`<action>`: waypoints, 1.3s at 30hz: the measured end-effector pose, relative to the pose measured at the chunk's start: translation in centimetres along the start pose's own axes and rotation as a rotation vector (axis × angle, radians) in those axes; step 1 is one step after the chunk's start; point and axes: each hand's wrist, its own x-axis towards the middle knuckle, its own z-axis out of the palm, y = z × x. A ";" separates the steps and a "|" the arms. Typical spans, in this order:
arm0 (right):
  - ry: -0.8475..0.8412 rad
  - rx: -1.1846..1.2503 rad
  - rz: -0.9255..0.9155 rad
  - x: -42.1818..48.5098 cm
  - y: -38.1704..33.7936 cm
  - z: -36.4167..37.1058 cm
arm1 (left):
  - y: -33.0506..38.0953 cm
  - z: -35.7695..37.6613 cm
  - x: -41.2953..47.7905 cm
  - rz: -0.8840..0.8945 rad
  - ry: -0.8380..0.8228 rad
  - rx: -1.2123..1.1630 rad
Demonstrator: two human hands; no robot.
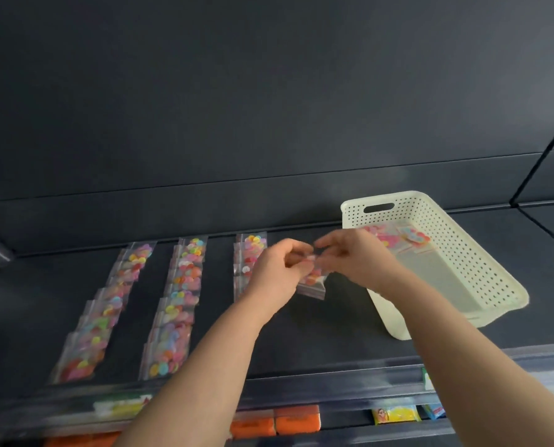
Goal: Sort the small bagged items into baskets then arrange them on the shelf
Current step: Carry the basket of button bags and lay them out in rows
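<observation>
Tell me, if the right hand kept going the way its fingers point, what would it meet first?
Probably the left hand: the right hand points leftward at it, both pinching one small bag. Depth is hard to judge.

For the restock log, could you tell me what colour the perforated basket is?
Cream white: the basket on the dark shelf, in the head view.

The top of a small clear bag of coloured pieces is hidden by the fingers of the left hand and right hand. Below the forearms, orange packets are blurred and partly covered.
</observation>
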 end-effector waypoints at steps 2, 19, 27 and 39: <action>0.047 0.089 0.024 0.2 -0.2 1.8 | -0.7 -1.4 -0.6 -0.085 0.034 -0.035; -0.079 0.173 0.229 0.7 1.1 10.9 | -8.0 -6.8 -1.9 -0.355 0.357 0.002; 0.038 -0.141 0.207 1.1 0.1 12.2 | -8.5 -7.3 -0.7 -0.261 0.349 0.469; 0.213 -0.383 0.051 0.3 -0.4 9.3 | -6.4 -6.0 0.2 -0.099 0.311 0.458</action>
